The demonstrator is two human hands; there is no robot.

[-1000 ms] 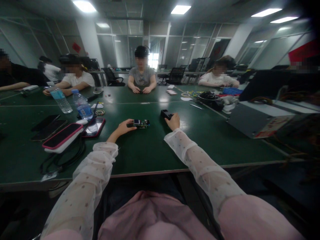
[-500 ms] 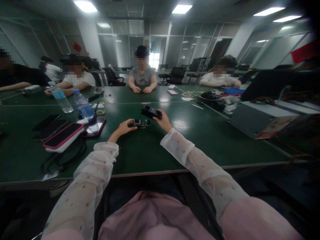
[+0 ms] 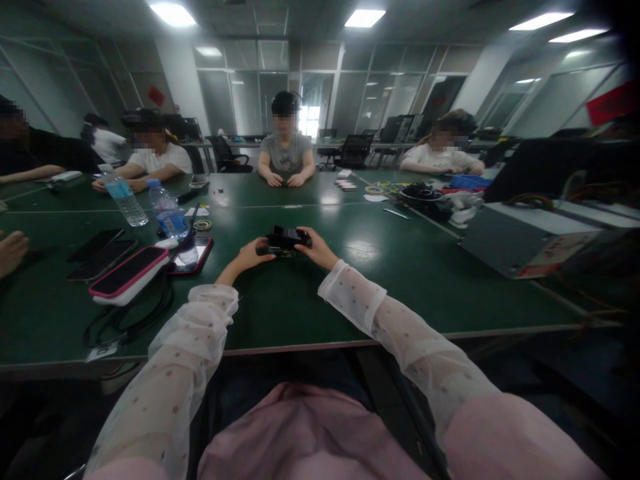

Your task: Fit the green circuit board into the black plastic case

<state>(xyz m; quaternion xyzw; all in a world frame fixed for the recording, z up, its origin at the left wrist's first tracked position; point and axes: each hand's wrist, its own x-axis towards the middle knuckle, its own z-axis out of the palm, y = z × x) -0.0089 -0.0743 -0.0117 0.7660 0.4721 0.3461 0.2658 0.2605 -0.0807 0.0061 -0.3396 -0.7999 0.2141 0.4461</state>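
Note:
My left hand (image 3: 251, 255) grips the left end of a small circuit board (image 3: 283, 253), thumb along its near side. Over the board lies a black plastic cover (image 3: 286, 236), which hides the small screen and most of the parts. At the cover's right end, my right hand (image 3: 316, 247) has its fingers closed on it. Only the board's near edge shows below the cover. Whether the two parts are joined or just touching, I cannot tell. Both are held above the green table (image 3: 280, 307).
Left of my hands lie a phone with a lit screen (image 3: 193, 255), a pink-rimmed phone (image 3: 129, 272), a black cable and two water bottles (image 3: 169, 212). A grey metal box (image 3: 525, 237) stands at right. Another person's hand (image 3: 13, 253) rests at the left edge. Several people sit around.
My right hand has moved left and slightly down, bringing the black cover from above right to over the circuit board. Another person's hand has come in at the left edge.

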